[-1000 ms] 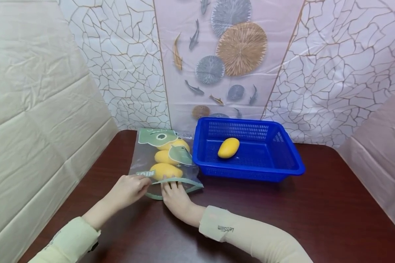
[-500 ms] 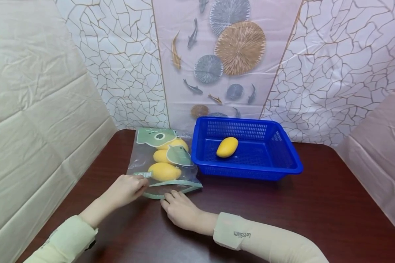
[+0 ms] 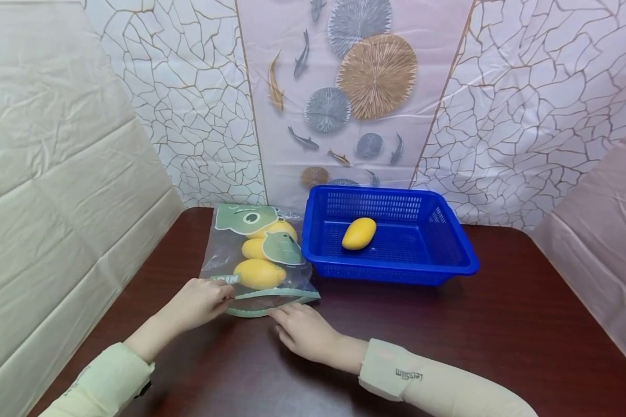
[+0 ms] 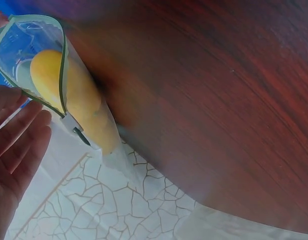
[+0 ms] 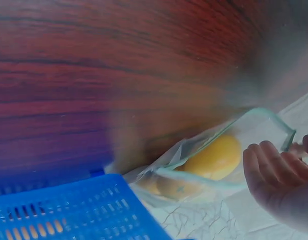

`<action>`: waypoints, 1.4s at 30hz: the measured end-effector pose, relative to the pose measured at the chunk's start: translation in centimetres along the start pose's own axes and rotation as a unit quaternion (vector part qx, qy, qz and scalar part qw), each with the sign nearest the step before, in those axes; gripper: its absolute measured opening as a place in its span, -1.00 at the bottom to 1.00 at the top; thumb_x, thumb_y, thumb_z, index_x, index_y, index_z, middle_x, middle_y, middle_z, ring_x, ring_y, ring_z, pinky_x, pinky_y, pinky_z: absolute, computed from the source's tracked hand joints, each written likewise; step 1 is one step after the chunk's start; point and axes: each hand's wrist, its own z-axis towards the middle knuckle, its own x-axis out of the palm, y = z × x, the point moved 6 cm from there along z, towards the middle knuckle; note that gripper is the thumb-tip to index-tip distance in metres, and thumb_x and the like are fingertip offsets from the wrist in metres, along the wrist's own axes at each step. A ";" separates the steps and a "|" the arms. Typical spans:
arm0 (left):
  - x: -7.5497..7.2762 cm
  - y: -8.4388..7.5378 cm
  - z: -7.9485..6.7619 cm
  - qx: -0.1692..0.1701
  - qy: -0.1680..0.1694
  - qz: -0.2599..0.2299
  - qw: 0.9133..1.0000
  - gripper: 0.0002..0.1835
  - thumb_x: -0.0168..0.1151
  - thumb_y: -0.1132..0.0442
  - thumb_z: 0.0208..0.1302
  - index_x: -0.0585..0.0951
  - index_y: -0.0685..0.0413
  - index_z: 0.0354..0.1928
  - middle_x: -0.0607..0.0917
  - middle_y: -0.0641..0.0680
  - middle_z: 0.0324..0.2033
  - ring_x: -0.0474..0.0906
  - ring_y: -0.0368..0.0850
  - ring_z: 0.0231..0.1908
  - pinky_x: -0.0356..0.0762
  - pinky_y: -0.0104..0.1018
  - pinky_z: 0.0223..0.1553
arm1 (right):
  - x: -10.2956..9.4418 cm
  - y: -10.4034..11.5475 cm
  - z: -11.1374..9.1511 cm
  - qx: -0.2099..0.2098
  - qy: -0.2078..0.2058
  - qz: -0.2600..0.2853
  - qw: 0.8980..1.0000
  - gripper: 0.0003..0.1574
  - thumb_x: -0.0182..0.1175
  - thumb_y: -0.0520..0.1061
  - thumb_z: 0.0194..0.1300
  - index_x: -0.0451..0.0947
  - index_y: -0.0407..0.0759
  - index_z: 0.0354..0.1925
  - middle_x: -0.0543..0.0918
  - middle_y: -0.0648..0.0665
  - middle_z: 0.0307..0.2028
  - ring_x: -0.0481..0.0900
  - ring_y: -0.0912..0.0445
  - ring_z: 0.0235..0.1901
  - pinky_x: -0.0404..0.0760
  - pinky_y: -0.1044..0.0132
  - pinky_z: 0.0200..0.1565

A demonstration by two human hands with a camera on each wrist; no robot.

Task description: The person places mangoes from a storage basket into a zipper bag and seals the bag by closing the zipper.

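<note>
Clear bag (image 3: 221,249) on the table (image 3: 527,324), three yellow mangoes (image 3: 261,274) inside; gapes wide in both wrist views, barely a slit from the head. Your left hand (image 3: 202,302) pinches its near left corner; your right hand (image 3: 306,333), fingers extended, at its near edge. Blue basket (image 3: 391,268) just beside; head view alone plainly shows the lone mango (image 3: 359,234) in it.

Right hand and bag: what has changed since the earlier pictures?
The right hand has drawn its fingers out of the bag and shifted right, now at the bag's near edge. The left hand still holds the bag's left side; three yellow fruits stay inside, one yellow fruit in the blue basket.
</note>
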 end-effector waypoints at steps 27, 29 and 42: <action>-2.3 -1.3 5.4 0.005 -0.045 0.012 0.999 -0.94 0.35 0.24 0.04 0.65 -0.03 -0.42 0.64 -0.11 -0.52 0.56 -0.21 -0.56 0.46 -0.33 -0.57 | -6.1 -4.6 -2.4 0.090 -0.108 0.114 0.984 -0.65 0.16 -0.20 0.24 0.55 -0.21 0.01 0.70 -0.11 -0.17 0.63 0.08 -0.22 0.59 0.20 -0.16; -2.3 -1.6 5.9 0.005 -0.053 0.014 0.998 -0.91 0.35 0.22 0.04 0.66 -0.03 -0.37 0.66 -0.09 -0.47 0.60 -0.18 -0.50 0.50 -0.30 -0.56 | -6.3 -5.0 -2.5 0.096 -0.111 0.112 0.983 -0.65 0.15 -0.20 0.25 0.55 -0.22 0.01 0.70 -0.10 -0.18 0.63 0.09 -0.24 0.59 0.20 -0.17; -1.2 -3.6 10.0 0.006 -0.053 -0.005 0.999 -0.84 0.30 0.21 0.09 0.65 -0.02 -0.25 0.62 -0.05 -0.42 0.57 -0.13 -0.42 0.53 -0.26 -0.47 | -8.4 -8.8 -2.8 0.162 -0.144 0.127 0.968 -0.65 0.15 -0.23 0.27 0.54 -0.25 0.03 0.67 -0.12 -0.28 0.61 0.04 -0.27 0.59 0.16 -0.21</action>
